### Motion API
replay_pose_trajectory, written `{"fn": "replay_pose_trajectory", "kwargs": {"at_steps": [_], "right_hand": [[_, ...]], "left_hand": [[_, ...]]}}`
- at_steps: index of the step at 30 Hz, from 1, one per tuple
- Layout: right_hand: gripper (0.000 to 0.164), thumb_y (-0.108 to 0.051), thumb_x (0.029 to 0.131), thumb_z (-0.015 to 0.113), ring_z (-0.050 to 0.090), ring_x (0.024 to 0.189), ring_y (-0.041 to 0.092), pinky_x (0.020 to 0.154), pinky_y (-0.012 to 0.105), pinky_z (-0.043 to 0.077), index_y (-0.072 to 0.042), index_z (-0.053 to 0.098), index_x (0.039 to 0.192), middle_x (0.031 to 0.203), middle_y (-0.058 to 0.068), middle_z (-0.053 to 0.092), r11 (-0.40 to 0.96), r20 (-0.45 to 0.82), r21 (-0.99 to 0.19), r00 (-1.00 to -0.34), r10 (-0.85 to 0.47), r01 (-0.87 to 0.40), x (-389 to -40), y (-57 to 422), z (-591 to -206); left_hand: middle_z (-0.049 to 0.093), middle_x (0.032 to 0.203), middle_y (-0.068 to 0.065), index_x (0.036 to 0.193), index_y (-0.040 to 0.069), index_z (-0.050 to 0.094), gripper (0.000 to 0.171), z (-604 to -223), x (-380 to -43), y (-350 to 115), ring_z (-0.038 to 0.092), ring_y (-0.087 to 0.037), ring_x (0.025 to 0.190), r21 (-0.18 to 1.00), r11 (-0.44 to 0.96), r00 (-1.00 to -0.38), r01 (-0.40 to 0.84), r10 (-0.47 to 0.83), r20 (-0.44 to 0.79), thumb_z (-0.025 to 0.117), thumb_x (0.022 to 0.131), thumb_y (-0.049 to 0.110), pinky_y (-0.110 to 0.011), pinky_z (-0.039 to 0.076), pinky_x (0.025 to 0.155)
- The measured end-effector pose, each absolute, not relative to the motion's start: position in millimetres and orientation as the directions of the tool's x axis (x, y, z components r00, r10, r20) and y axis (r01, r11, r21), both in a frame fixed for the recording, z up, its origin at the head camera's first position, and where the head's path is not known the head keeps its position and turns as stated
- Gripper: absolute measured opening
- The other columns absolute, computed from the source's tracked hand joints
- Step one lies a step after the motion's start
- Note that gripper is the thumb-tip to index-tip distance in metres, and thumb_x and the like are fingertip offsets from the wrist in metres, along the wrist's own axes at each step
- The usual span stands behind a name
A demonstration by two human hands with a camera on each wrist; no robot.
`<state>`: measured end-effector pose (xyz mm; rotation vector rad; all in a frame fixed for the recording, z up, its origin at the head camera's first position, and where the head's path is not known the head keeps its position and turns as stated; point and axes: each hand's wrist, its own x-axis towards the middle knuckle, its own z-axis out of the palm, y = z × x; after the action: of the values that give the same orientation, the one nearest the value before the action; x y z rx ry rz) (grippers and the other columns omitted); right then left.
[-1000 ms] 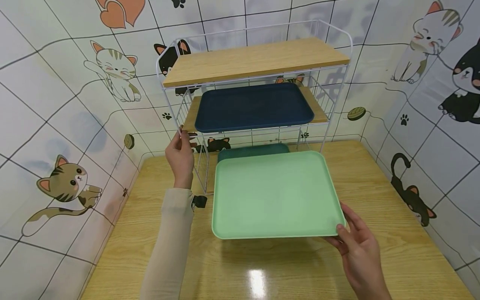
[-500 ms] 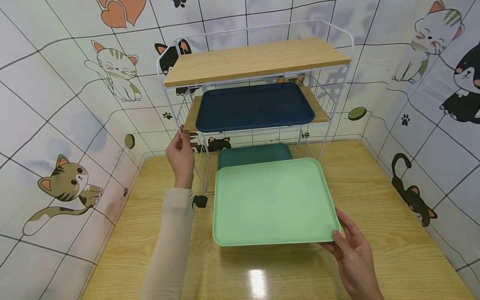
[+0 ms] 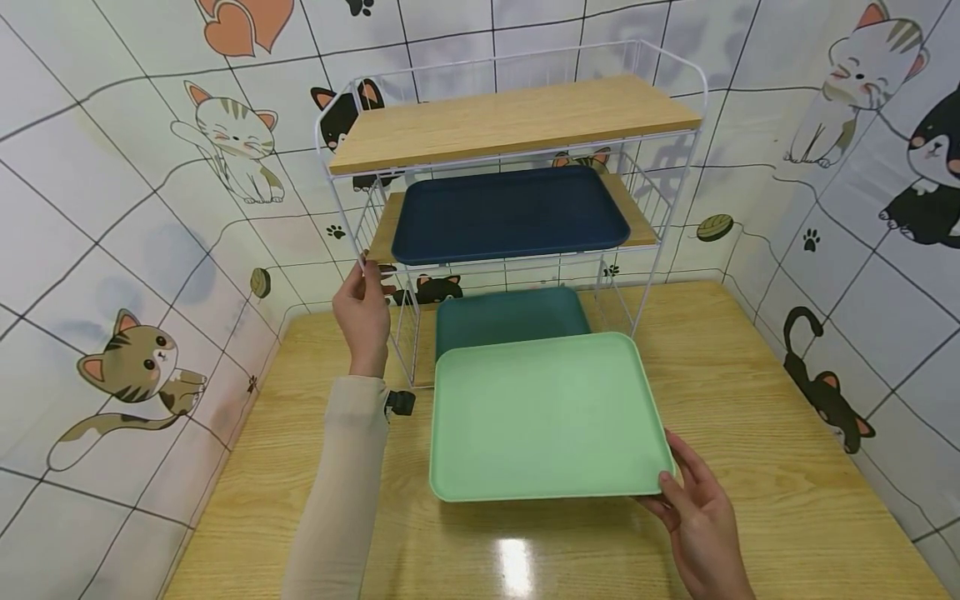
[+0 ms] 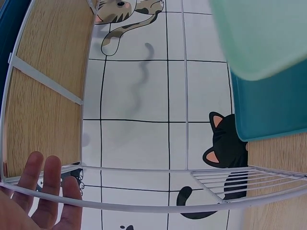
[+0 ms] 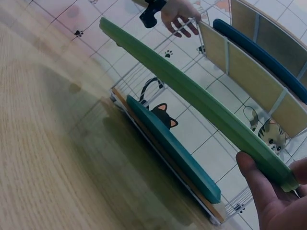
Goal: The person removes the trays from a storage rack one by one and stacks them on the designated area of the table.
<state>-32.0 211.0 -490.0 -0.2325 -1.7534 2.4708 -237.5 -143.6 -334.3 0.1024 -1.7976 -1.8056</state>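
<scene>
A light green tray (image 3: 551, 421) is held up in front of the wire rack, above the table. My right hand (image 3: 701, 521) pinches its near right corner, thumb over the rim and fingers underneath; the right wrist view shows the tray (image 5: 177, 88) edge-on, apart from the shelf below. My left hand (image 3: 362, 317) grips the rack's white frame at the left, by the middle shelf; in the left wrist view its fingers (image 4: 50, 187) reach past the wire. A dark teal tray (image 3: 510, 317) lies on the bottom shelf, partly hidden by the green one. On the middle shelf sits a navy tray (image 3: 510, 215).
The three-tier rack has a bare wooden top shelf (image 3: 517, 121) and stands at the back of the wood-grain table (image 3: 780, 467). Tiled walls (image 3: 142, 275) with cartoon cats close in the back and both sides.
The green tray has moved back toward me and slightly lower with my right hand, showing more of the teal tray behind it. My left hand has stayed on the rack frame.
</scene>
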Motion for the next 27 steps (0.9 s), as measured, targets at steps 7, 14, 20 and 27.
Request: {"fn": "replay_pose_trajectory", "kwargs": {"at_steps": [7,14,20,27], "right_hand": [[0.056,-0.008,0.109,0.048,0.067,0.113,0.004,0.088,0.024,0.058,-0.009,0.026,0.161,0.168,0.01,0.018,-0.291,-0.159,-0.952,-0.97,0.185,0.1,-31.7,211.7,-496.7],[0.058,-0.009,0.109,0.048,0.066,0.112,0.003,0.087,0.023,0.057,-0.009,0.024,0.162,0.17,0.011,0.014,-0.272,-0.208,-0.95,-0.96,0.189,0.153,-30.9,211.9,-505.9],[0.059,-0.01,0.109,0.048,0.066,0.112,0.001,0.086,0.022,0.057,-0.008,0.022,0.162,0.171,0.012,0.012,-0.262,-0.219,-0.951,-0.958,0.184,0.167,-28.7,213.1,-513.0],[0.059,-0.011,0.11,0.048,0.065,0.112,0.0,0.086,0.022,0.057,-0.009,0.021,0.162,0.172,0.01,0.009,-0.267,-0.251,-0.943,-0.952,0.174,0.199,-26.7,214.0,-519.6]], "left_hand": [[0.069,0.08,0.023,0.134,-0.002,0.066,0.033,-335.0,-239.1,-144.0,0.067,-0.007,0.067,0.931,0.088,-0.82,0.354,-0.449,0.354,0.053,0.108,0.015,-0.021,0.051,0.065],[0.068,0.078,0.025,0.133,-0.003,0.066,0.033,-335.7,-239.0,-143.2,0.063,0.001,0.064,0.927,0.093,-0.818,0.364,-0.444,0.365,0.053,0.108,0.013,-0.023,0.05,0.064],[0.073,0.086,0.012,0.13,-0.004,0.068,0.031,-336.6,-240.0,-143.5,0.069,-0.016,0.07,0.922,0.099,-0.808,0.375,-0.453,0.378,0.054,0.107,0.012,-0.03,0.055,0.081],[0.077,0.096,-0.004,0.133,-0.002,0.066,0.032,-336.5,-239.7,-144.1,0.068,-0.009,0.068,0.927,0.11,-0.815,0.358,-0.449,0.367,0.053,0.108,0.013,-0.029,0.053,0.078]]}}
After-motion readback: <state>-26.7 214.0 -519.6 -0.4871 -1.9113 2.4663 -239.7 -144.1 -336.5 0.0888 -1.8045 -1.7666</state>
